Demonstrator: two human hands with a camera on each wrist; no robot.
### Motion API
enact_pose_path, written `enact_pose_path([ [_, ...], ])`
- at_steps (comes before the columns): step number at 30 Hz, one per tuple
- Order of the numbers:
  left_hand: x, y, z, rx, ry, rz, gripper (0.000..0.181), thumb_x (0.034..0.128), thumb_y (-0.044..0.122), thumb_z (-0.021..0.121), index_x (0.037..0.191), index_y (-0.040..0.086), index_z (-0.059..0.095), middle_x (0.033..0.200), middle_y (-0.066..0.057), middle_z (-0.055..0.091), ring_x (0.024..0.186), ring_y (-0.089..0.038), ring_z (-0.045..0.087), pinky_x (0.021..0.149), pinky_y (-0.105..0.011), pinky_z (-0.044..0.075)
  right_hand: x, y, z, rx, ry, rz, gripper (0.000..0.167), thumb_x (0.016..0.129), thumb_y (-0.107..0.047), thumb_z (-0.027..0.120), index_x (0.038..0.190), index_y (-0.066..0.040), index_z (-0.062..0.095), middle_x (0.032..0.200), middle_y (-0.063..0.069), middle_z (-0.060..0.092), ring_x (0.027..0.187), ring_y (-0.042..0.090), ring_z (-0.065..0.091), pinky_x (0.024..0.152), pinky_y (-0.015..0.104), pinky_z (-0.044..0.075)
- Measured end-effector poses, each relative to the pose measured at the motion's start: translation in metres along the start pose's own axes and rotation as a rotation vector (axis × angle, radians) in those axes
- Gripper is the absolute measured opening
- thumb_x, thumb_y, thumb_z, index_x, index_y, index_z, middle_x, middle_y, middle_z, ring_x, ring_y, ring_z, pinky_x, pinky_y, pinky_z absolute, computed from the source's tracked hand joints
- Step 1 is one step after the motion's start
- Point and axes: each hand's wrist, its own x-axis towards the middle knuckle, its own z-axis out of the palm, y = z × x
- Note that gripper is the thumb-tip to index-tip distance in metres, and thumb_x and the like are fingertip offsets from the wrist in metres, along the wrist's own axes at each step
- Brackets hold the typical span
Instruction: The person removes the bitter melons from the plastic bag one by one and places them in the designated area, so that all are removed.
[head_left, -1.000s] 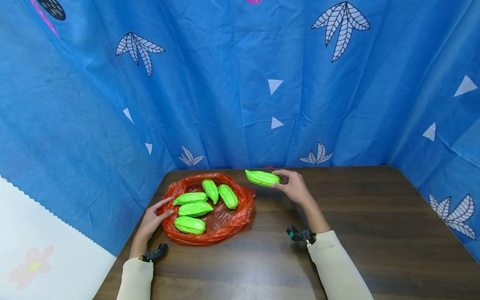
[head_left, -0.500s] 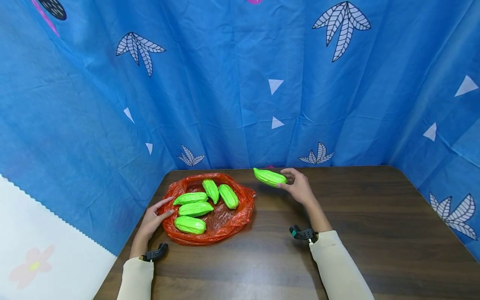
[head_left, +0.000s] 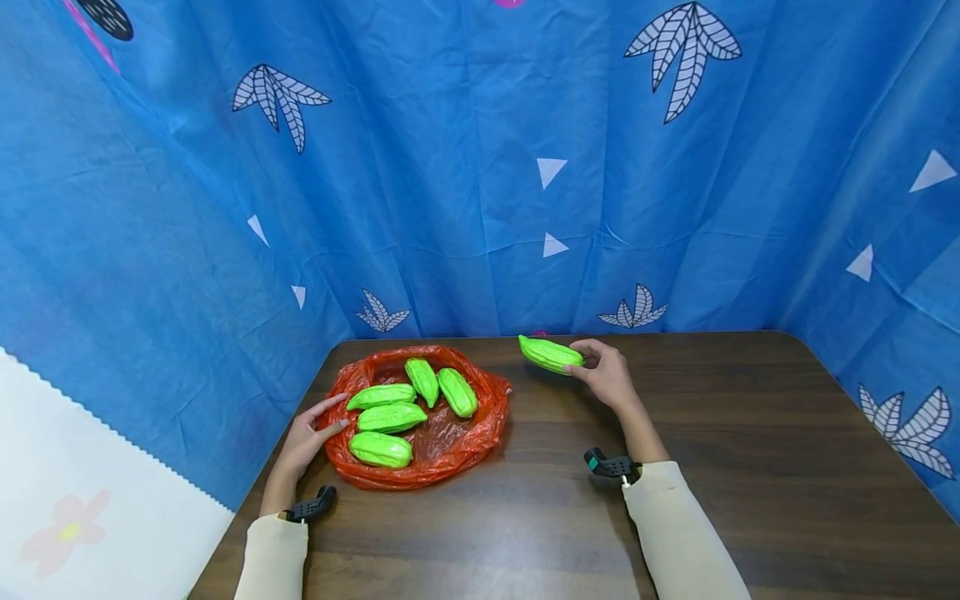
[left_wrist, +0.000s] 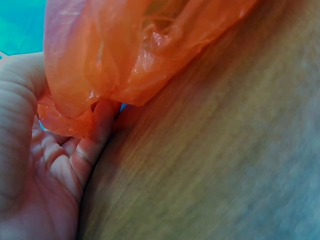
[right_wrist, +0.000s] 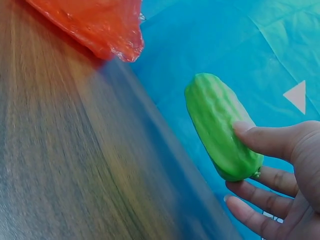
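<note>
My right hand [head_left: 606, 377] holds a bright green bitter gourd [head_left: 550, 354] in the air over the back of the table, to the right of the bag. Thumb and fingers pinch its blunt stem end, and its pointed tip faces left. In the right wrist view the ridged side of this bitter gourd [right_wrist: 220, 127] shows, with the thumb across it. My left hand [head_left: 302, 437] holds the left rim of a red plastic bag [head_left: 450, 458]. Crumpled film of the bag [left_wrist: 110, 60] lies between thumb and fingers in the left wrist view. Several more bitter gourds [head_left: 381, 449] lie inside the rolled-open bag.
The bag stands on the left part of a dark wooden table [head_left: 750, 433]. A blue curtain [head_left: 480, 167] with leaf prints hangs right behind the table and along both sides. White cloth [head_left: 90, 500] hangs at the lower left.
My right hand has moved to the right with the bitter gourd, farther from the bag. The left hand, the bag and the bitter gourds in it have stayed in place.
</note>
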Motion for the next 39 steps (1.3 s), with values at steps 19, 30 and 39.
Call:
enact_pose_path([
  [19,-0.009,0.029,0.002,-0.034,-0.024,-0.017,0.056,0.0975,0.011,0.069,0.148,-0.002,0.049,0.151,-0.029,0.043,0.108,-0.005,0.060,0.083,-0.019,0.053,-0.001,0.012,-0.002,-0.035,0.002,0.050,0.038,0.088,-0.009,0.080,0.123,0.002,0.068,0.120,0.023,0.070,0.101,0.035,0.066,0.088,0.049,0.053],
  [30,-0.008,0.028,0.001,-0.041,-0.024,0.013,0.056,0.0973,0.010,0.069,0.147,-0.004,0.049,0.150,-0.030,0.043,0.108,0.000,0.059,0.084,-0.017,0.051,-0.001,0.017,-0.001,-0.052,-0.002,0.057,0.038,0.088,-0.010,0.080,0.122,0.001,0.068,0.121,0.022,0.069,0.103,0.037,0.066,0.090,0.050,0.053],
  [39,-0.009,0.030,0.002,-0.025,-0.022,0.003,0.055,0.0975,0.010,0.068,0.148,-0.003,0.049,0.150,-0.030,0.044,0.110,-0.005,0.059,0.084,-0.018,0.052,-0.001,0.021,0.001,-0.064,-0.007,0.073,0.038,0.089,-0.010,0.079,0.123,0.001,0.068,0.123,0.022,0.068,0.105,0.037,0.065,0.092,0.050,0.052],
])
